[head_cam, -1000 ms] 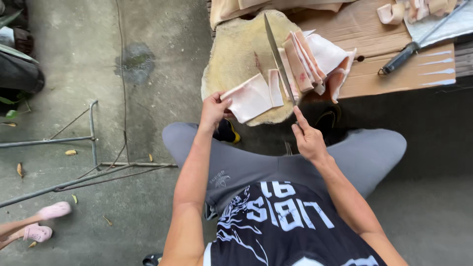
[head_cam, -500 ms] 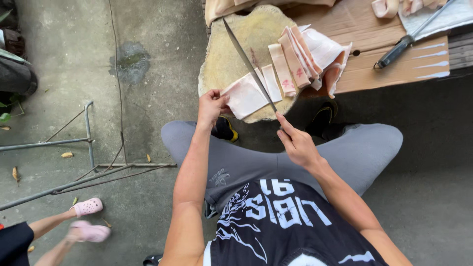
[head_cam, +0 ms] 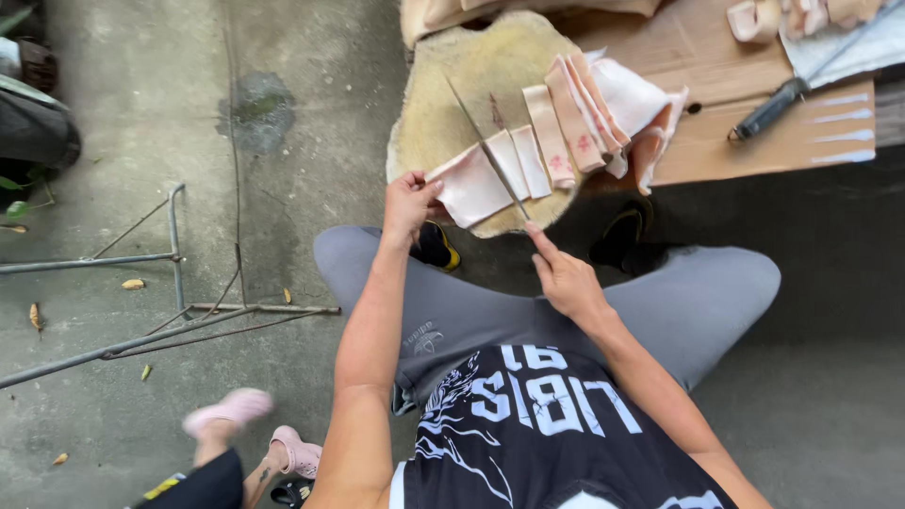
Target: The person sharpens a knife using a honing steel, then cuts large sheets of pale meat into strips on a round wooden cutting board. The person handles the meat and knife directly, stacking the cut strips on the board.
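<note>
An outdoor yard or back area used as a makeshift butchering spot. The ground is stained bare concrete [head_cam: 170, 123] scattered with dry leaves, with a bent metal frame [head_cam: 174, 273] lying on it. A worn round wooden chopping block [head_cam: 452, 94] and flattened cardboard [head_cam: 745, 123] serve as work surfaces, carrying strips of raw pork skin [head_cam: 575, 113].

The person is reaching both bare arms forward over bent knees. The left hand [head_cam: 409, 200] is pinching with fingers curled and thumb pressed in, elbow bent. The right hand [head_cam: 563, 275] is closing in a grip, 1 index finger extended forward, forearm angling up from the lower right.
</note>
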